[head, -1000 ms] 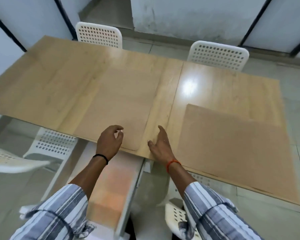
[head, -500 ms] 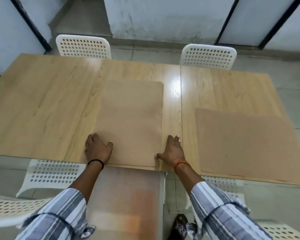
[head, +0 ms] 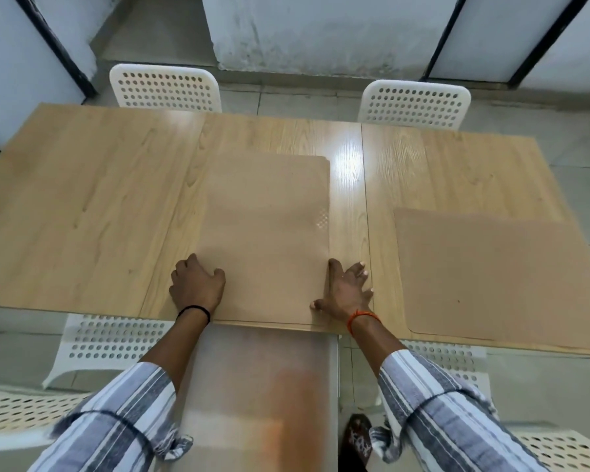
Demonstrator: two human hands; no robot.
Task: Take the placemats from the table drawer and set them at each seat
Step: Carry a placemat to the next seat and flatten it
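Where two placemats (head: 266, 233) lie, the wooden table (head: 82, 206) gleams.

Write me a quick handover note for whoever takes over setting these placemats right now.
Left hand: fingers curled, resting on the left edge of the middle placemat.
Right hand: fingers spread flat at that mat's right edge, on the table.
Second placemat lies flat on the table's right near side.
The drawer is pulled out below the near edge; any contents are too blurred to tell.
Done: two mats on the near side.
Left: the far side, by the two white chairs, has none.
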